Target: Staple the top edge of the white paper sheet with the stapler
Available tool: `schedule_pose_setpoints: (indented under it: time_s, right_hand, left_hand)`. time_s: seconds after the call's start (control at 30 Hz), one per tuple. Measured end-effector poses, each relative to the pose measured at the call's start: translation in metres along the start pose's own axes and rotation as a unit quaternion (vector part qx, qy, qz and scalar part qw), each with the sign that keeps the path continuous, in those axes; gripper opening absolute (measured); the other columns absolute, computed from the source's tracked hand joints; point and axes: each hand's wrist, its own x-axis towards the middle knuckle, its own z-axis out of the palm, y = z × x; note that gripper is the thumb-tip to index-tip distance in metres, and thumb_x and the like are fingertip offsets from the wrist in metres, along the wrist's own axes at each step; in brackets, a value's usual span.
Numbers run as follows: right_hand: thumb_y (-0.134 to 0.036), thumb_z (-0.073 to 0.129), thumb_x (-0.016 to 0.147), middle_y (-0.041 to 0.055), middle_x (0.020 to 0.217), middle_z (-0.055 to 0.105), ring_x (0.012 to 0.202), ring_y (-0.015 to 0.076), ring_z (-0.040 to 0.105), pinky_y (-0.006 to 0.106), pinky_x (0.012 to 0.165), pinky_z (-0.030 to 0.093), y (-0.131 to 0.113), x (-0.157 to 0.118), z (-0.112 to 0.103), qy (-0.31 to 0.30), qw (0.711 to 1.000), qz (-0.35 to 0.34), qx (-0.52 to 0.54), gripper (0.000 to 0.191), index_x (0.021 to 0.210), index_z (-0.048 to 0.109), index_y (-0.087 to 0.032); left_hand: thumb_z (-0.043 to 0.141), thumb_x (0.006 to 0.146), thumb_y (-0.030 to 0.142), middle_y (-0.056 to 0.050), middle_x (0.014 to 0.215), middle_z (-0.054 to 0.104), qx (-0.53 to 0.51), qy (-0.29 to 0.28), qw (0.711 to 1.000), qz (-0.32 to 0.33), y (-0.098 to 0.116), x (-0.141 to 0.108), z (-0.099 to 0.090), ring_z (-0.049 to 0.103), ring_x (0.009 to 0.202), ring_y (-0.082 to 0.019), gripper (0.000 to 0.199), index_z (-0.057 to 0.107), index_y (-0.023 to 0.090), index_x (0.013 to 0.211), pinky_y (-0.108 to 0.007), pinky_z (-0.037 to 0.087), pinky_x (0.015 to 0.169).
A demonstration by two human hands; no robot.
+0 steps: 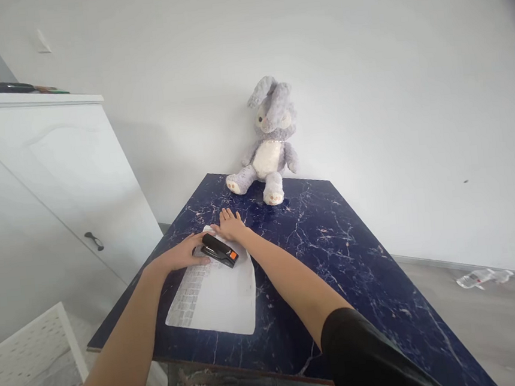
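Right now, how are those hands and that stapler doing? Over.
Left hand at black stapler, grip unclear. Stapler over paper. Right hand open near paper's far end. Plush rabbit beyond, touching neither hand.

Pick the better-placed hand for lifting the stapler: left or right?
Left hand, probably: its fingers and thumb bracket one end of the black stapler, though a firm grip isn't clear. The right hand is open, fingers extended, just beyond it.

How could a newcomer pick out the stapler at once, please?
On the dark blue marbled table, find the white sheet. Over its far part, at the left hand, is the stapler: black, with an orange patch that the sheet lacks.
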Motion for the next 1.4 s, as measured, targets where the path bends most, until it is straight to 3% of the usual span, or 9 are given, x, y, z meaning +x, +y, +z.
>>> schedule_pose_setpoints:
  time_s: [0.2, 0.33, 0.47, 0.53, 0.67, 0.9, 1.03, 1.2, 1.4]
  right_hand:
    - [-0.061, 0.023, 0.108, 0.0123, 0.177, 0.007, 0.165, 0.0291, -0.003, 0.066, 0.128, 0.0, 0.0, 0.006, -0.005, 0.005, 1.0, -0.026, -0.001, 0.079, 0.169, 0.018, -0.011]
    - [-0.042, 0.031, 0.109, 0.0101, 0.177, 0.012, 0.165, 0.0269, -0.004, 0.07, 0.126, -0.005, -0.005, -0.001, -0.008, 0.088, 0.994, -0.07, -0.012, 0.064, 0.167, 0.025, -0.016]
    - [-0.036, 0.024, 0.112, 0.0137, 0.167, 0.041, 0.158, 0.027, 0.031, 0.056, 0.128, 0.022, -0.004, -0.026, -0.016, 0.201, 0.969, -0.062, 0.131, 0.054, 0.157, 0.045, -0.017]
    - [-0.048, 0.019, 0.113, 0.0119, 0.147, 0.063, 0.139, 0.0261, 0.055, 0.044, 0.118, 0.04, 0.002, -0.048, -0.017, 0.181, 0.951, -0.08, 0.236, 0.06, 0.144, 0.06, -0.018]
    - [-0.067, 0.05, 0.102, 0.0073, 0.135, 0.071, 0.124, 0.0263, 0.065, 0.038, 0.108, 0.046, 0.018, -0.095, -0.008, 0.082, 0.941, -0.139, 0.297, 0.058, 0.134, 0.067, -0.023]
    - [-0.049, 0.071, 0.092, 0.0095, 0.113, 0.075, 0.11, 0.0296, 0.067, 0.05, 0.109, 0.04, -0.005, -0.122, 0.0, 0.093, 0.97, -0.187, 0.127, 0.039, 0.118, 0.067, -0.02]
    - [-0.032, 0.073, 0.087, 0.0071, 0.099, 0.075, 0.091, 0.0243, 0.069, 0.037, 0.091, 0.047, -0.018, -0.124, 0.004, 0.102, 0.979, -0.125, 0.122, 0.021, 0.102, 0.067, -0.019]
    - [-0.029, 0.072, 0.086, 0.0002, 0.082, 0.071, 0.077, 0.0184, 0.064, 0.028, 0.077, 0.044, 0.009, -0.147, 0.0, 0.109, 0.974, -0.123, 0.156, 0.016, 0.099, 0.067, -0.021]
    - [-0.027, 0.07, 0.086, -0.0017, 0.083, 0.071, 0.074, 0.0153, 0.061, 0.025, 0.071, 0.042, 0.071, -0.198, -0.031, 0.083, 0.969, -0.139, 0.186, 0.019, 0.103, 0.07, -0.02]
  left_hand:
    - [0.076, 0.083, 0.065, -0.01, 0.159, 0.053, 0.025, 0.028, 0.999, 0.024, -0.005, -0.002, 0.004, 0.05, 0.143, -0.04, 0.067, 0.07, 0.025, 0.136, -0.053, 0.033, 0.125]
    - [0.075, 0.084, 0.065, -0.01, 0.155, 0.057, 0.024, 0.033, 0.998, 0.042, -0.008, -0.002, 0.004, 0.053, 0.141, -0.039, 0.07, 0.067, 0.025, 0.141, -0.053, 0.035, 0.124]
    - [0.074, 0.087, 0.063, -0.011, 0.162, 0.049, 0.029, 0.025, 0.999, 0.009, -0.011, -0.002, 0.006, 0.04, 0.152, -0.041, 0.07, 0.063, 0.027, 0.146, -0.065, 0.013, 0.129]
    - [0.074, 0.087, 0.062, -0.01, 0.165, 0.045, 0.023, 0.02, 1.0, 0.004, -0.012, -0.002, 0.007, 0.035, 0.155, -0.041, 0.07, 0.061, 0.029, 0.147, -0.067, 0.007, 0.128]
    - [0.079, 0.082, 0.063, -0.012, 0.162, 0.048, -0.018, 0.028, 0.999, 0.013, -0.014, 0.001, 0.009, 0.043, 0.15, -0.041, 0.079, 0.059, 0.027, 0.149, -0.058, 0.03, 0.126]
    - [0.081, 0.081, 0.061, -0.013, 0.158, 0.053, -0.058, 0.021, 0.998, -0.005, -0.007, -0.001, 0.007, 0.053, 0.142, -0.039, 0.091, 0.046, 0.026, 0.158, -0.05, 0.045, 0.118]
    - [0.079, 0.084, 0.061, -0.014, 0.164, 0.045, -0.039, 0.024, 0.999, -0.001, -0.004, -0.003, 0.007, 0.048, 0.148, -0.039, 0.089, 0.045, 0.025, 0.159, -0.05, 0.041, 0.121]
    - [0.08, 0.083, 0.056, -0.012, 0.162, 0.048, 0.037, 0.043, 0.998, 0.033, 0.02, 0.01, 0.023, 0.034, 0.155, -0.041, 0.07, 0.063, 0.027, 0.144, -0.058, 0.029, 0.127]
    - [0.074, 0.091, 0.05, -0.013, 0.162, 0.046, 0.035, 0.026, 0.994, 0.098, 0.076, 0.042, 0.067, 0.039, 0.153, -0.037, 0.06, 0.062, 0.023, 0.143, -0.049, 0.034, 0.126]
